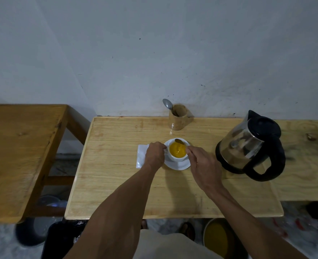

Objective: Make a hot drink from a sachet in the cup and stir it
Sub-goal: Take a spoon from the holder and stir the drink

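Note:
A white cup (178, 158) full of yellow-orange drink (177, 150) stands on a white saucer (178, 166) in the middle of the light wooden table (117, 184). My left hand (154, 155) grips the cup's left side at the handle. My right hand (203, 165) pinches the handle of a spoon (179, 141), whose bowl is lifted at the cup's far rim. A white sachet (141, 155) lies flat on the table, partly hidden under my left hand.
A glass and black electric kettle (248, 146) stands to the right of the cup. A wooden holder (178, 117) with a spoon (167, 104) in it sits by the wall. A darker wooden table (19, 146) is at the left.

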